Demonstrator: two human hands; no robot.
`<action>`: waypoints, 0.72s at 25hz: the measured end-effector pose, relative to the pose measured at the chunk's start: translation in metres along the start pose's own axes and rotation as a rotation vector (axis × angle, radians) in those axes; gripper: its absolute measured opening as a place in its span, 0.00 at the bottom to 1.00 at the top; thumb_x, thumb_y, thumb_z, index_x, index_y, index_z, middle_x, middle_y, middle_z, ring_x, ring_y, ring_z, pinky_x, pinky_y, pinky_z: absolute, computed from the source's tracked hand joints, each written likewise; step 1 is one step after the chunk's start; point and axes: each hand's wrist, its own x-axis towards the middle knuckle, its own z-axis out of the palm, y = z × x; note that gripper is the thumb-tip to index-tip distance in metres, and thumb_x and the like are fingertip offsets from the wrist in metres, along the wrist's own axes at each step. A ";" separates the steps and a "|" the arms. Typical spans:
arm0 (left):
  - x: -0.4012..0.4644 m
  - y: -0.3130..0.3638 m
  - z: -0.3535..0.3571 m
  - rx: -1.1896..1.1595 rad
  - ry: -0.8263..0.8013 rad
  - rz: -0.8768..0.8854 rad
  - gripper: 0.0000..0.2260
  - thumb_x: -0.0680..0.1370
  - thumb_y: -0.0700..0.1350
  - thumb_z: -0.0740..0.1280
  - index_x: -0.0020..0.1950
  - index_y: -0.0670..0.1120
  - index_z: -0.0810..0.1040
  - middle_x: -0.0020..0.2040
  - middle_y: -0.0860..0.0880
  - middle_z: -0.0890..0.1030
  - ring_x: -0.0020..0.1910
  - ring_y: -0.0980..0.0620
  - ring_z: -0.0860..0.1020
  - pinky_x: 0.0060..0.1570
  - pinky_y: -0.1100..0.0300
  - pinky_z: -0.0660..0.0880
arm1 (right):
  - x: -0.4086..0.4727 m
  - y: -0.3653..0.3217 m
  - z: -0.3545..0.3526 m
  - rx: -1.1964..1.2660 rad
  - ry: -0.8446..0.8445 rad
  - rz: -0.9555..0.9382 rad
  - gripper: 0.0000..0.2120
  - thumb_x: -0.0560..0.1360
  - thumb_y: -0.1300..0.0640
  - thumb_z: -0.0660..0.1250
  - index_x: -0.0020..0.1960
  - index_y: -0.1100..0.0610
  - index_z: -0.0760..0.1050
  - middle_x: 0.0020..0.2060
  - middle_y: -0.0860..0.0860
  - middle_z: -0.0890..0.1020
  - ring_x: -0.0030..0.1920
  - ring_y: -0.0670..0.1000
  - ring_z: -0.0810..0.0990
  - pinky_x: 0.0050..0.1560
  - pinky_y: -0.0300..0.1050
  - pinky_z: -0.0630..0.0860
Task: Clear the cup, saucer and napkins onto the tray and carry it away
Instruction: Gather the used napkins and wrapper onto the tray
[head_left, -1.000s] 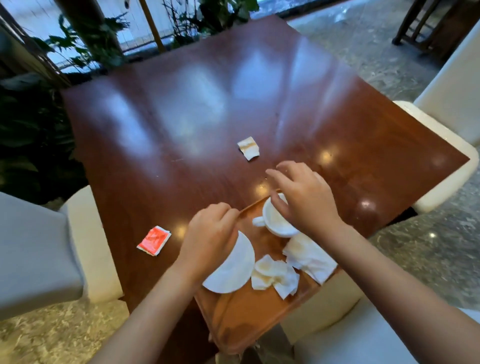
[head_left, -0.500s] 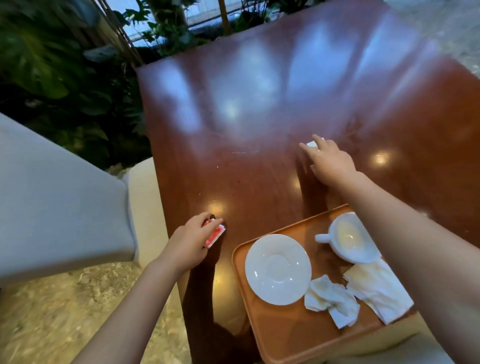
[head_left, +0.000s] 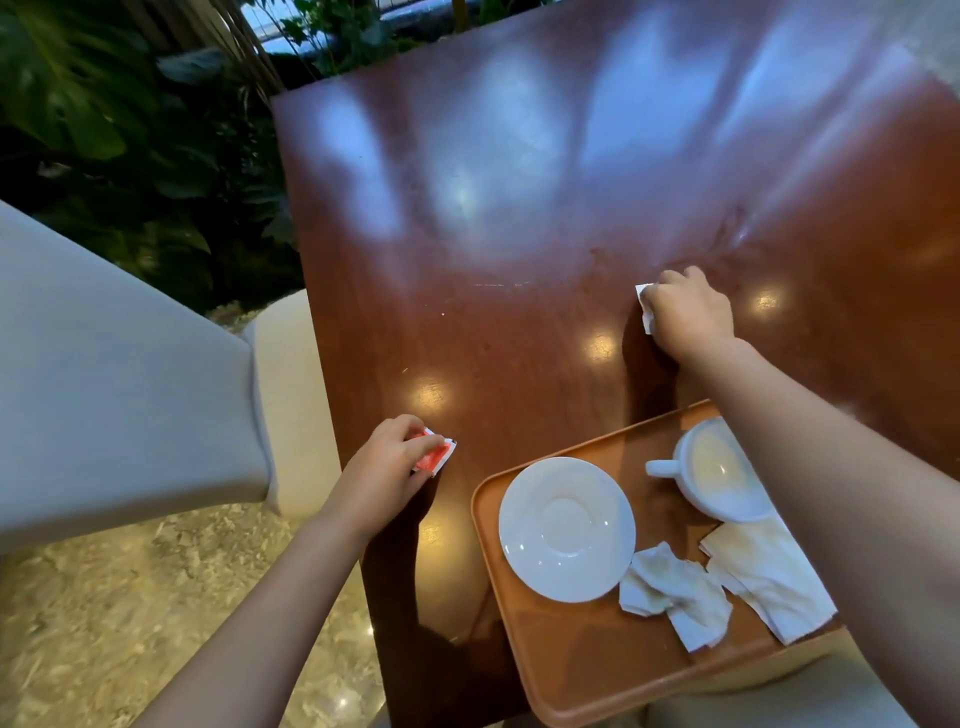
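Observation:
An orange-brown tray (head_left: 582, 670) sits at the near right corner of the dark wooden table (head_left: 519, 234). On it lie a white saucer (head_left: 566, 529), a white cup (head_left: 719, 473) on its side, a crumpled napkin (head_left: 675, 592) and a flatter stained napkin (head_left: 769, 587). My left hand (head_left: 382, 475) pinches a red and white packet (head_left: 435, 457) at the table's left edge. Farther out, my right hand (head_left: 685, 312) is closed over a small white paper scrap (head_left: 645, 306) on the table, left of the knuckles.
A pale cushioned chair (head_left: 119, 395) stands close on the left of the table, with leafy plants (head_left: 130, 130) behind it. Speckled stone floor (head_left: 104, 623) lies below left. Another pale seat (head_left: 779, 706) edges in under the tray at the bottom right.
Both hands left the cup and saucer on the tray. The left went to the red packet and gripped it; the right reached out and closed on the white scrap.

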 end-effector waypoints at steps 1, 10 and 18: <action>0.001 0.002 0.001 -0.009 0.023 -0.003 0.17 0.74 0.42 0.70 0.62 0.45 0.77 0.61 0.45 0.76 0.59 0.49 0.73 0.52 0.62 0.74 | 0.000 0.000 -0.001 0.002 0.000 0.017 0.07 0.73 0.69 0.60 0.47 0.65 0.77 0.48 0.63 0.76 0.54 0.65 0.71 0.42 0.55 0.74; -0.010 0.002 0.012 -0.086 0.140 -0.022 0.06 0.70 0.38 0.74 0.44 0.38 0.82 0.46 0.44 0.81 0.46 0.49 0.79 0.43 0.64 0.73 | -0.010 0.005 -0.001 0.059 -0.032 -0.021 0.08 0.71 0.67 0.64 0.46 0.65 0.81 0.45 0.63 0.80 0.49 0.66 0.77 0.45 0.54 0.75; -0.009 0.024 -0.002 -0.289 0.268 0.088 0.05 0.68 0.36 0.75 0.41 0.40 0.82 0.44 0.47 0.82 0.44 0.52 0.79 0.45 0.64 0.76 | -0.092 -0.032 -0.036 0.245 0.451 -0.233 0.04 0.67 0.63 0.68 0.39 0.61 0.82 0.35 0.56 0.82 0.38 0.59 0.81 0.28 0.47 0.78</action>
